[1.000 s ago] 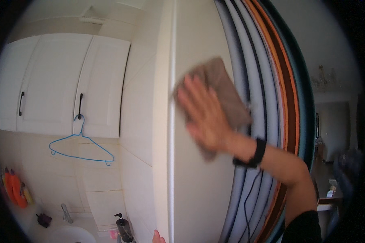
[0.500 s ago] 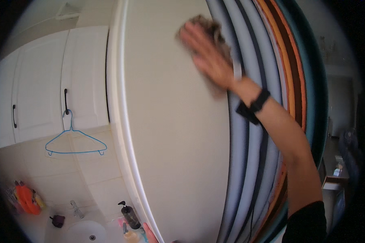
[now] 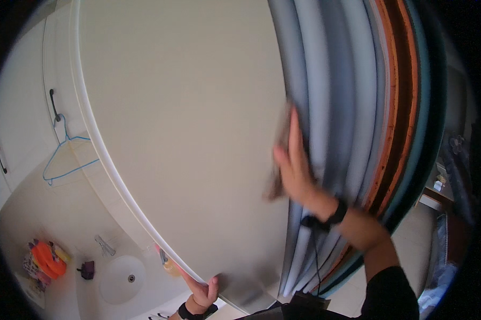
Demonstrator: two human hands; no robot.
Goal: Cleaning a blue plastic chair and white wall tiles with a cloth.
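A tall beige panel (image 3: pixel 182 138) with a white rim fills the middle of the view. My right hand (image 3: pixel 296 165) presses a brownish cloth (image 3: pixel 275 184) against the panel's right side, where it meets grey-blue vertical bands. The cloth is blurred and mostly covered by my fingers and palm. Low on the left rim, my left hand (image 3: pixel 199 290) grips the panel's edge, thumb on the front and fingers behind it. Both wrists wear black bands.
Beside the panel run grey-blue, orange and teal upright bands (image 3: pixel 392 106). At left are white cupboards (image 3: pixel 24 96), a blue hanger (image 3: pixel 64 154) on a handle, a white basin (image 3: pixel 117 285) with a tap (image 3: pixel 105 245), and an orange item (image 3: pixel 48 260). A thin cable (image 3: pixel 317 261) hangs below my right wrist.
My right hand has moved down with the cloth, from the panel's upper part to its right side. The view has shifted, and my left hand now shows more fully at the lower rim.
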